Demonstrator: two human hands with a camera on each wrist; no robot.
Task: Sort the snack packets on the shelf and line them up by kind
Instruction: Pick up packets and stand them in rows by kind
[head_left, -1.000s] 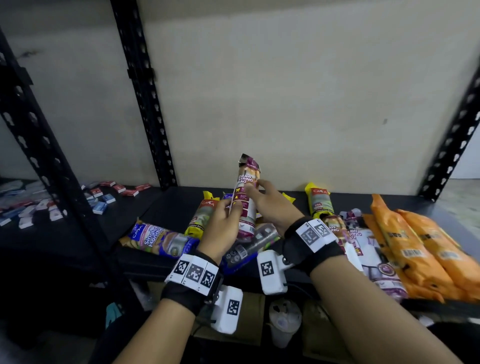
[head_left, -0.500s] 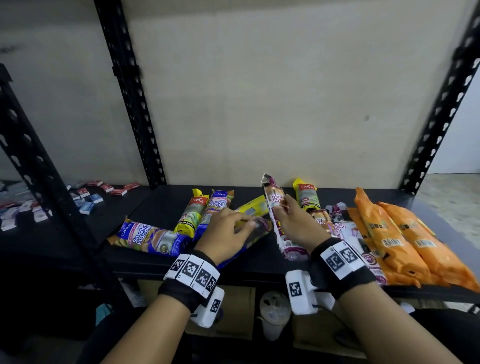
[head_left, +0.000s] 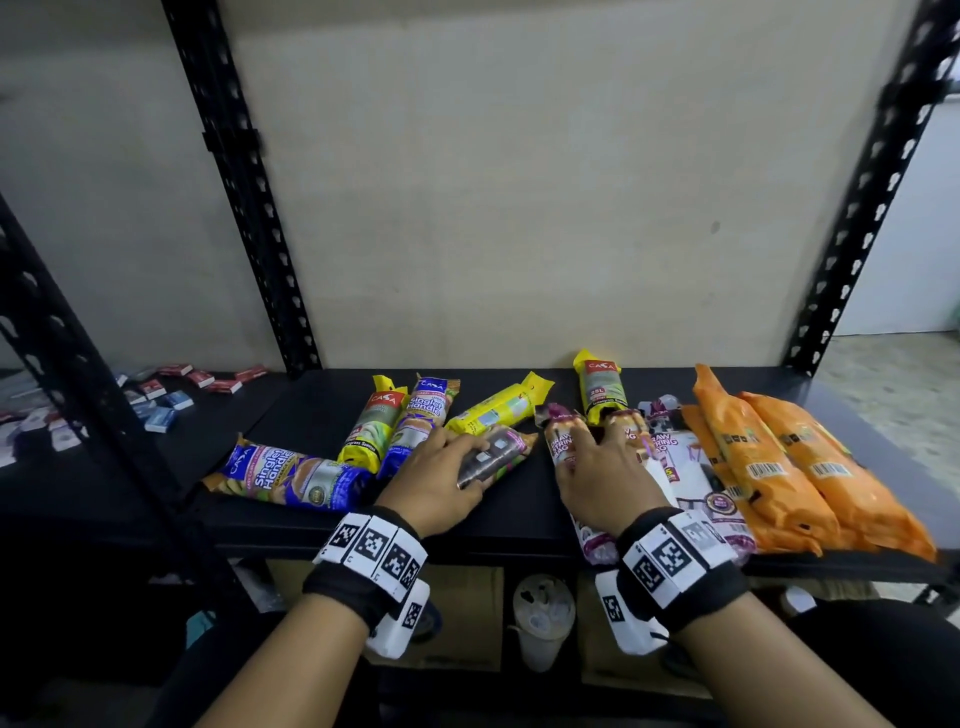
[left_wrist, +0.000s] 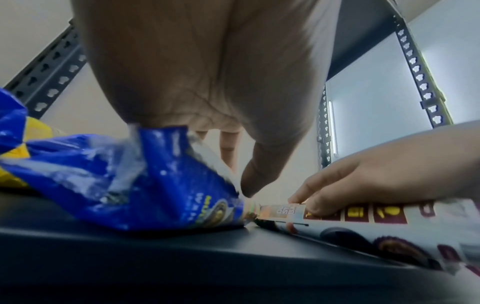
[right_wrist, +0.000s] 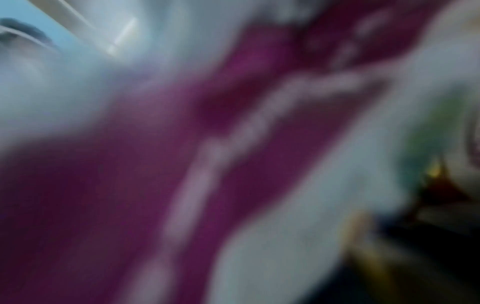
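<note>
Long snack-style packets lie on the black shelf (head_left: 311, 415). My left hand (head_left: 457, 457) grips a blue packet (head_left: 506, 449) that lies dark side up at the middle; the left wrist view shows its crinkled blue end (left_wrist: 155, 185) under my palm. My right hand (head_left: 587, 447) holds a purple-and-white drawstring packet (head_left: 558, 434) flat on the shelf, beside similar purple ones (head_left: 685, 467). In the left wrist view its fingers (left_wrist: 311, 207) curl over that packet (left_wrist: 389, 226). The right wrist view is a blur of purple and white wrapper (right_wrist: 233, 144).
Orange packets (head_left: 779, 467) are stacked at the right. Yellow packets (head_left: 498, 410) and blue ones (head_left: 291, 475) lie left and behind. Black slotted posts (head_left: 244, 182) flank the bay. Small boxes (head_left: 161, 400) cover the neighbouring shelf. A cup (head_left: 543, 618) stands below.
The purple packet, held upright in both hands a second ago, now lies on the shelf to the right under my right hand. My left hand has dropped onto the blue packet.
</note>
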